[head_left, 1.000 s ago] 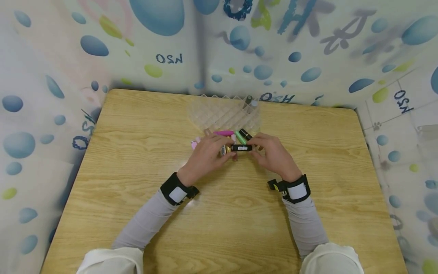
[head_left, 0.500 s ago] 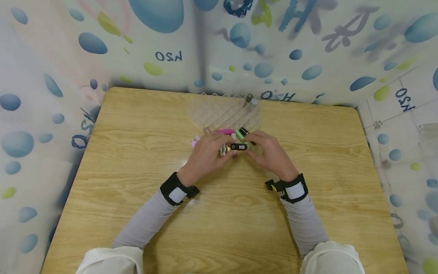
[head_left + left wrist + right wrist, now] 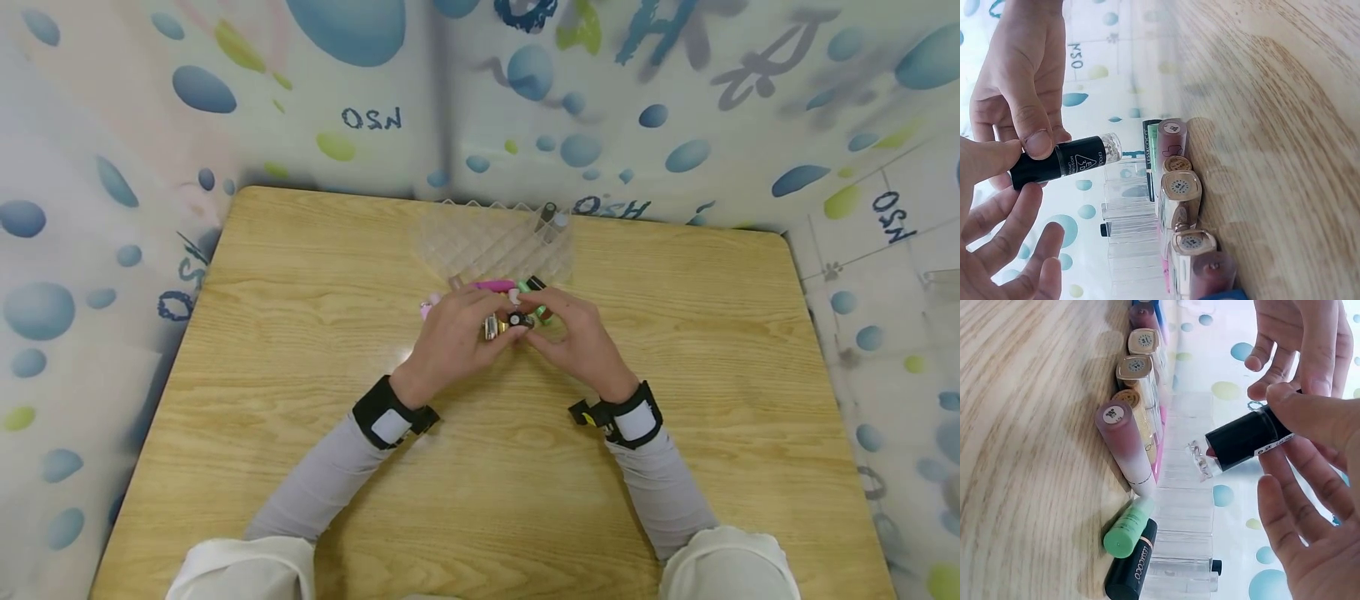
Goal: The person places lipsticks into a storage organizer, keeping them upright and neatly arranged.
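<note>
A black lipstick tube (image 3: 517, 319) with a clear end is held above the table between both hands. My left hand (image 3: 453, 333) pinches it between thumb and fingers; in the left wrist view the dark end of the lipstick (image 3: 1079, 159) lies at those fingertips. My right hand (image 3: 576, 340) pinches the same tube, its thumb pressed along the black body (image 3: 1250, 437). In the right wrist view the clear end (image 3: 1200, 461) tilts toward the lower left. Under the hands lie a green tube (image 3: 1127, 528), a black LESSXCOCO tube (image 3: 1132, 565) and a mauve lip gloss (image 3: 1124, 444).
A clear organizer with diamond-shaped compartments (image 3: 487, 246) stands behind the hands, with a dark tube (image 3: 548, 215) in its back right part. A magenta tube (image 3: 495, 285) lies before it. Gold-capped bottles (image 3: 1180, 187) stretch along the row on the wooden table (image 3: 495, 500).
The lipstick tube has turned from lying sideways to nearly end-on in the head view. My right hand has moved left, closer to the left hand, which stays nearly still.
</note>
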A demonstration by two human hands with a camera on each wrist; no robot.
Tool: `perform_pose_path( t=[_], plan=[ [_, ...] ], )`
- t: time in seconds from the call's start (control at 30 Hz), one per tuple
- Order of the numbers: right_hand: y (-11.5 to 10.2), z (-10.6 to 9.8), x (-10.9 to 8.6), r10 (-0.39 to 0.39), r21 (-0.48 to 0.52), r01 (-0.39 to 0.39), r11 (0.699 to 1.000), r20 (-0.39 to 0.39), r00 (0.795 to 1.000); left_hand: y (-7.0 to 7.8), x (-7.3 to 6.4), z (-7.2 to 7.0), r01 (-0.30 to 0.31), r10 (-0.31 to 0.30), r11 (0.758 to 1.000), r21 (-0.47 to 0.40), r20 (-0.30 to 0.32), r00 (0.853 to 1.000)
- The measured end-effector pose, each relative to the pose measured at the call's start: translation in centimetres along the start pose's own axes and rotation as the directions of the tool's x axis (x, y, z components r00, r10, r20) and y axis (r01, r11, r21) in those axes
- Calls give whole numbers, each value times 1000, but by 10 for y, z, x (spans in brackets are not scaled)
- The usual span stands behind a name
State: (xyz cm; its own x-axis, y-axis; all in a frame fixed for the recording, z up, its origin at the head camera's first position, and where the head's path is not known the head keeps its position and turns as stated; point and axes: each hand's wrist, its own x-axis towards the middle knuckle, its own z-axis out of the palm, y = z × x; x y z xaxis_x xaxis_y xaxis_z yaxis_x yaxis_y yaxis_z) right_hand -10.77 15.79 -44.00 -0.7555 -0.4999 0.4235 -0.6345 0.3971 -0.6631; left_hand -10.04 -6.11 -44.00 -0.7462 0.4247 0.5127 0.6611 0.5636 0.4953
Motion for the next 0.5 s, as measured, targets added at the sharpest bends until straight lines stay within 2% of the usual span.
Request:
perform_pose_path(
  t=[0.5],
  plan=[
    [0,-5,0,4,32,-4,999,-13,1000,-4,1,-2,19,-19,999,-50,4,1000]
  ],
)
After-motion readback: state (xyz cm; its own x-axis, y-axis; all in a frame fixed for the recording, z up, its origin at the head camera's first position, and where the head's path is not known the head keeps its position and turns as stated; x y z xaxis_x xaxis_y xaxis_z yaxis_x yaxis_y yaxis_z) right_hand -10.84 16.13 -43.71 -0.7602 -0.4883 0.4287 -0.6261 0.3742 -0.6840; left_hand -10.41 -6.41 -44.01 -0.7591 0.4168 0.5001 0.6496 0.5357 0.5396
